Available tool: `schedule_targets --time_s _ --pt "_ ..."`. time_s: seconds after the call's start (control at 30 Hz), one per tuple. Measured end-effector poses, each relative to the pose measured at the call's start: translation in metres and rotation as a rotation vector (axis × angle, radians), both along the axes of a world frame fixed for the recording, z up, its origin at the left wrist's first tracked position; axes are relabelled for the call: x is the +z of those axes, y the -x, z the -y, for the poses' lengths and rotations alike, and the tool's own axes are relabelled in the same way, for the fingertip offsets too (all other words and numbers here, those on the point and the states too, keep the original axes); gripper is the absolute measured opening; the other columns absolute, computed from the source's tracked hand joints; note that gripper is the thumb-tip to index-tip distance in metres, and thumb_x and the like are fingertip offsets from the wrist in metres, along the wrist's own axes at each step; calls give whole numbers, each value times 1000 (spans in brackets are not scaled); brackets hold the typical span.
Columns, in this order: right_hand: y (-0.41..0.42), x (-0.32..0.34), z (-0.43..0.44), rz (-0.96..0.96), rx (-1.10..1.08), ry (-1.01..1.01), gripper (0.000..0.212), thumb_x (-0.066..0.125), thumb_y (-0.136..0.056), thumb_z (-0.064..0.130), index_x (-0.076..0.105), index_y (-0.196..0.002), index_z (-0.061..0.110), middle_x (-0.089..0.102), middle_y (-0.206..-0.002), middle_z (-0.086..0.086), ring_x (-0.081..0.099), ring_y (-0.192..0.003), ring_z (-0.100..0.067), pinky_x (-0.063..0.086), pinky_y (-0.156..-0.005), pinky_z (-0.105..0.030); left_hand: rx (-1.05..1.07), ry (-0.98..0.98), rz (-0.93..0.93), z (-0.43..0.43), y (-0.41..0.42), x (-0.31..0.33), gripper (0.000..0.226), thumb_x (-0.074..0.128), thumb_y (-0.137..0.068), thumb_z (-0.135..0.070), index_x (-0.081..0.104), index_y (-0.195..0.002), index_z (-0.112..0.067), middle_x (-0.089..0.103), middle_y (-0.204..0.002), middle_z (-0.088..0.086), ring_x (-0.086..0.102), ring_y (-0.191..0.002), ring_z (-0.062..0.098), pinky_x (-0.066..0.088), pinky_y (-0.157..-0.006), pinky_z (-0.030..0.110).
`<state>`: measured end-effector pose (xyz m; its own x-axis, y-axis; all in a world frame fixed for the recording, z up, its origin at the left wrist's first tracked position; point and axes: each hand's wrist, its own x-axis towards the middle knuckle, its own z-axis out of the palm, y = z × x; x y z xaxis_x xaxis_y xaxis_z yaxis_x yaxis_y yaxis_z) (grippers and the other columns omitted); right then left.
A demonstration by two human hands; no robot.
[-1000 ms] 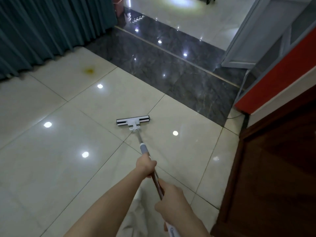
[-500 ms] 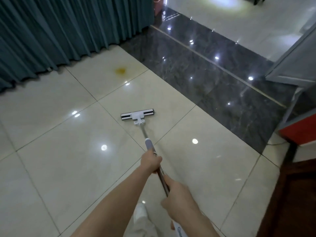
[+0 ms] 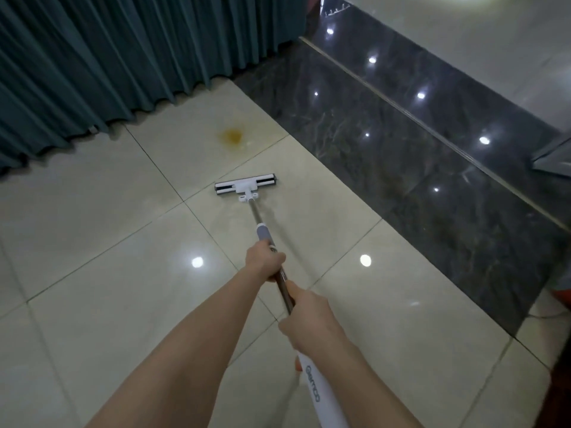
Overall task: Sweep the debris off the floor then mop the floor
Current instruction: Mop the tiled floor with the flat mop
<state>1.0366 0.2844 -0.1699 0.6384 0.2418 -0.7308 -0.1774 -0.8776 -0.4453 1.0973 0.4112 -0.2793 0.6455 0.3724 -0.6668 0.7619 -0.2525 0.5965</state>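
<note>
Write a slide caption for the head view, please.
Left hand and right hand grip the mop, its head on cream tiles short of a yellowish stain.

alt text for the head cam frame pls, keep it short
Two bare hands, the left hand ahead of the right hand, grip a flat mop whose head rests on glossy cream floor tiles, short of a yellow-brown stain. A teal curtain hangs at upper left and a dark marble strip runs along the right.

Cream tiles (image 3: 92,242), teal curtain (image 3: 123,57), dark marble strip (image 3: 386,143)
</note>
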Motion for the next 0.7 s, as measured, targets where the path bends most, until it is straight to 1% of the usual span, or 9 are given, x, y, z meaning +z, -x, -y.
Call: schedule_targets --time_s 0.07,0.13,0.23,0.27,0.3,0.37,0.43,0.6,0.7 --pt "-35 -2 -12 -8 12 -7 62 46 -84 6 41 -135 42 60 -91 -2 64 -84 -24 55 -70 -32 6 0 -15 -12 -32 1 23 56 -83 -12 53 -105 -6 56 -95 16 54 -61 19 46 -36 25" --pt "-73 -4 -29 -28 15 -20 65 45 -85 6 38 -138 43 57 -90 -1 64 -84 -24 56 -71 -32 28 -8 -17 -29 -68 4 32 56 -84 -12 53 -116 -8 54 -99 14 56 -66 22 49 -40 27" --pt "-134 -4 -57 -35 35 -36 66 48 -87 10 33 -141 44 58 -94 0 64 -87 -22 55 -72 -31 79 -27 -16 -56 -126 7 45 58 -85 -12 51 -129 -8 49 -101 10 59 -85 31 58 -64 42" --pt "-154 -6 -66 -36 46 -39 67 49 -87 10 32 -143 44 59 -95 0 63 -87 -21 54 -71 -30 86 -35 -18 -65 -146 7 46 58 -85 -12 50 -130 -7 49 -101 10 58 -87 32 59 -70 45" --pt "-174 -6 -74 -39 59 -40 69 49 -87 10 31 -143 45 59 -96 -1 63 -87 -22 53 -70 -30 94 -45 -22 -73 -164 9 46 58 -85 -12 50 -130 -6 49 -101 10 57 -86 31 58 -72 45" --pt "-213 -4 -89 -34 68 -47 70 48 -86 10 30 -144 46 59 -93 0 64 -87 -23 54 -72 -31 111 -53 -24 -88 -201 10 43 58 -85 -11 52 -127 -6 52 -99 12 57 -81 29 58 -66 41" --pt "-248 -3 -105 -42 79 -40 70 47 -84 8 32 -142 46 54 -84 2 63 -82 -23 53 -70 -31 120 -69 -19 -106 -235 10 40 57 -84 -12 54 -124 -6 55 -97 13 58 -75 27 57 -58 37" --pt "-325 -8 -167 -52 76 -59 69 47 -83 10 35 -140 47 54 -84 2 63 -84 -25 54 -72 -33 113 -111 -11 -171 -313 2 35 56 -84 -13 58 -118 -5 61 -102 17 60 -79 31 58 -59 38" --pt "-371 -15 -216 -46 64 -68 67 47 -83 11 35 -140 46 54 -86 1 63 -89 -28 54 -74 -34 92 -127 -22 -221 -361 -6 36 57 -84 -13 58 -119 -4 58 -97 15 59 -78 30 56 -54 36"
